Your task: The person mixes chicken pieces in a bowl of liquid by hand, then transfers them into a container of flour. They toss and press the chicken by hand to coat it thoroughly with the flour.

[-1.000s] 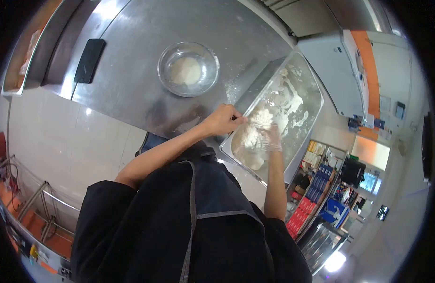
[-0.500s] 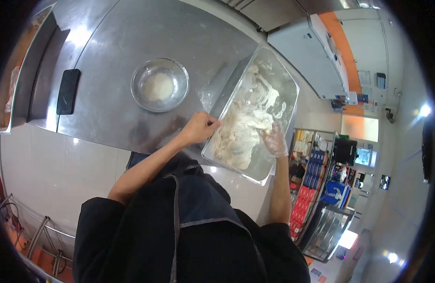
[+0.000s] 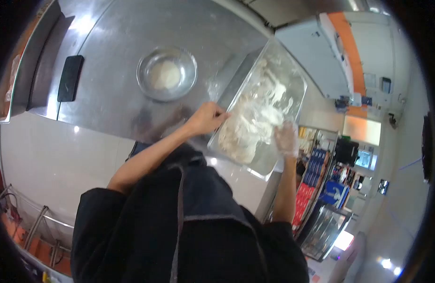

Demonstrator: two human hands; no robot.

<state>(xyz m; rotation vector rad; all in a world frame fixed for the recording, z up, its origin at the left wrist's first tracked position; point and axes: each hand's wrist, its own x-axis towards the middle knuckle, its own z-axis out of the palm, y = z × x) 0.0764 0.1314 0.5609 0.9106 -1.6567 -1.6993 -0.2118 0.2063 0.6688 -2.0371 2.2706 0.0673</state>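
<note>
A deep metal tray stands at the right end of the steel table, with white flour and paler beige, flour-dusted pieces in it. My left hand is bare and closed, its fingertips pinching the tray's near-left rim. Inside the tray, by the right wall, is my right hand in a clear plastic glove. It is beside the flour, and motion blur smears its fingers. What the beige pieces are I cannot make out under the coating.
A clear round bowl with whitish contents sits on the steel table, left of the tray. Farther left lies a black phone-like slab. Another metal container is at the left edge. Shelves with boxes stand beyond my right arm.
The view has shifted slightly, so the table items appear farther right and higher. My right hand has moved a little toward the tray's right wall. My left hand stays at the rim.
</note>
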